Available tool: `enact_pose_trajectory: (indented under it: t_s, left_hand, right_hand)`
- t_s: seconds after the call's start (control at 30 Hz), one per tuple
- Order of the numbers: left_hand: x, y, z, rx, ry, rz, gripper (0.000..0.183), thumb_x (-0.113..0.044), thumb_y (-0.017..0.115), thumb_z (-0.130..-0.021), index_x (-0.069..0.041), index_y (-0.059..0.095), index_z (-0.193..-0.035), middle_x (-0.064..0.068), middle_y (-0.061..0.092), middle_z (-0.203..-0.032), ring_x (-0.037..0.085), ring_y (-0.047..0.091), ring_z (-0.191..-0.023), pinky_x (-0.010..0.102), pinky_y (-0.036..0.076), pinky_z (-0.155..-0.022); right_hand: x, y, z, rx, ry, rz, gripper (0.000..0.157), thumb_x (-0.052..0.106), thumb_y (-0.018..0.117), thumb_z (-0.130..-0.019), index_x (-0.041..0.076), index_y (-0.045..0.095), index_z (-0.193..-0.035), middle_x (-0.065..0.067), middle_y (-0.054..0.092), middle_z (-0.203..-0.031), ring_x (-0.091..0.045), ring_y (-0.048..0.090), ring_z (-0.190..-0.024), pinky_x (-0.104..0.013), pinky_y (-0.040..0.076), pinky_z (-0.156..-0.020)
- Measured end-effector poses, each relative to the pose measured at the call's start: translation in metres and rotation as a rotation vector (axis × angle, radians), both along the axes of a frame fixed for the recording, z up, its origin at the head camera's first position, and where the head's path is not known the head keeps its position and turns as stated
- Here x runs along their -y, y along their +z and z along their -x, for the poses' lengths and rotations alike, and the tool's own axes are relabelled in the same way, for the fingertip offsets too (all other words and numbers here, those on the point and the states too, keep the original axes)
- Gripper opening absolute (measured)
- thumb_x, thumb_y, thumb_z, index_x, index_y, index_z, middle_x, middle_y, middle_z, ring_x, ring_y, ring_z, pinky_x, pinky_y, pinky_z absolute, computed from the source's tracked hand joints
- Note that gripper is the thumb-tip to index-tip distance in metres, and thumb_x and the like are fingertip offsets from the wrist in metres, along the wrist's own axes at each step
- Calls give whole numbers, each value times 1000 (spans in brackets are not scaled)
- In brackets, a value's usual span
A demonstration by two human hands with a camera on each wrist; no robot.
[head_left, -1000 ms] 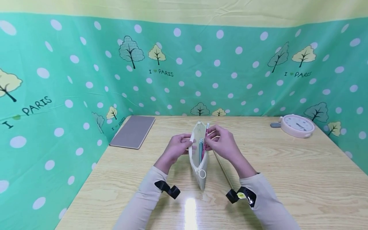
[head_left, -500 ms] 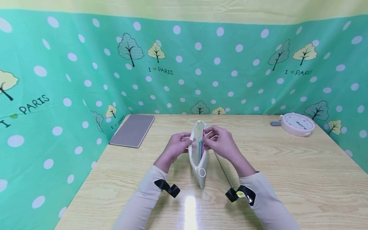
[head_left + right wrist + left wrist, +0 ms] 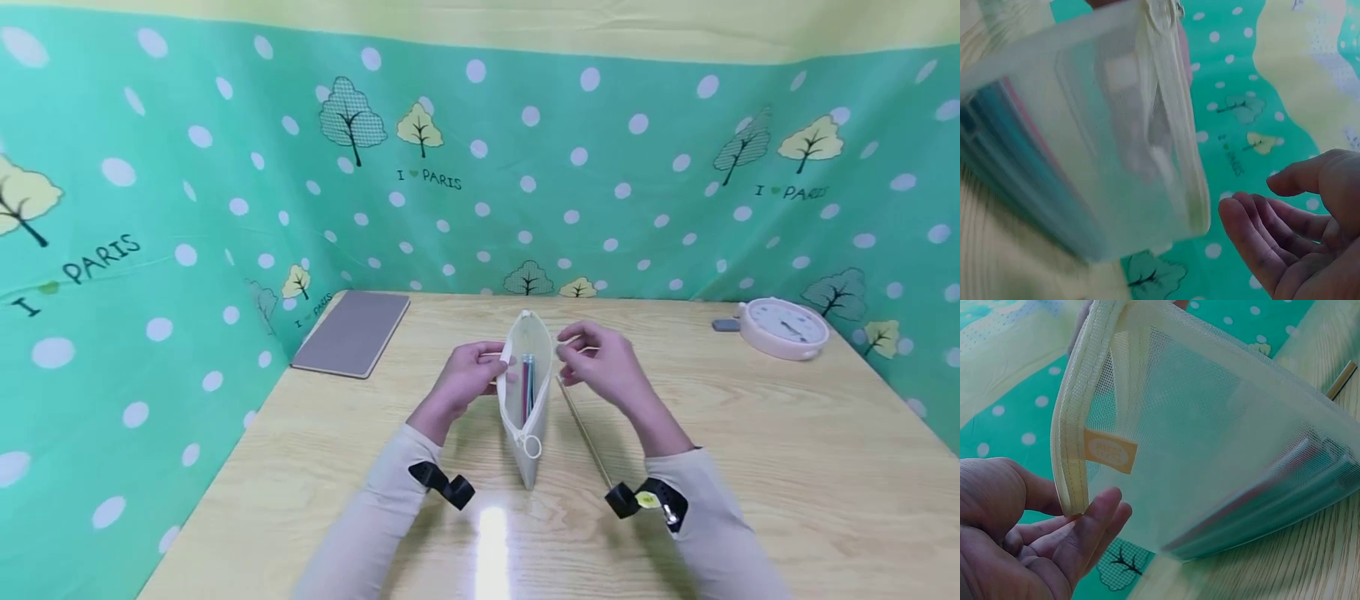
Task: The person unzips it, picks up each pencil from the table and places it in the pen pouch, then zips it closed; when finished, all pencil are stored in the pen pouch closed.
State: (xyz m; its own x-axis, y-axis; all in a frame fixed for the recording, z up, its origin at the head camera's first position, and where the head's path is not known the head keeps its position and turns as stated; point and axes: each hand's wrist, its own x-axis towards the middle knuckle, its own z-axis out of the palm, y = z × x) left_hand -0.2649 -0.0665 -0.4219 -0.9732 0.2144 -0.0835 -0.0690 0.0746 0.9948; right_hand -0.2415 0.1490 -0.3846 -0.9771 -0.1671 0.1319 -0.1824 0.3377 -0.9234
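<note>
A whitish mesh zip pencil pouch (image 3: 527, 467) stands on its edge, its mouth gaping upward. Inside lie several pencils (image 3: 528, 387), also seen through the mesh in the right wrist view. My left hand (image 3: 467, 377) pinches the zip edge on the left side, near a small orange label (image 3: 1110, 452) in the left wrist view. My right hand (image 3: 600, 360) is just right of the pouch, loosely bent fingers holding nothing; the right wrist view shows a gap between fingertips and zip edge. Near that hand, a thin gold-coloured stick (image 3: 583, 429) lies on the table.
At the back left lies a grey notebook (image 3: 351, 333). A round pale pink clock (image 3: 784, 327) sits at the back right, with a small dark grey block (image 3: 725, 325) beside it. A green dotted cloth (image 3: 480, 167) hangs behind the wooden table (image 3: 750, 433).
The pink pencil has gone down into the pouch beside the other pencils. My right hand has let go of it and moved off to the right. My left hand keeps its hold.
</note>
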Motion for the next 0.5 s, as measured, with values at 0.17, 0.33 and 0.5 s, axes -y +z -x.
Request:
enact_pose_trajectory:
  t_s: [0.17,0.33,0.5]
  left_hand:
    - [-5,2,2,-20,-18,5,39,1,57,-100,10,57,-137,30,69,-124,29,76,-95,42,65,-86]
    - [2,5,0,-24,0,15,40,1,57,-99,10,58,-137,29,69,-124,28,75,-95,40,65,-84]
    - [7,4,-3,-4,9,8,40,0,59,-99,9,58,-138,28,69,-125,31,75,-98,39,65,-84]
  right_hand:
    - [-22,-25,9,106,21,-163,26,3,62,-98,-13,61,-118,-24,69,-94,-24,70,-70,-33,66,-63]
    - [-16,-44,28,198,118,-478,24,4,73,-89,-8,64,-109,-15,69,-82,-19,67,-61,-32,64,-56]
    - [-5,-50,33,196,93,-720,21,4,79,-82,-3,65,-97,-13,65,-78,-17,64,-52,-26,58,-48]
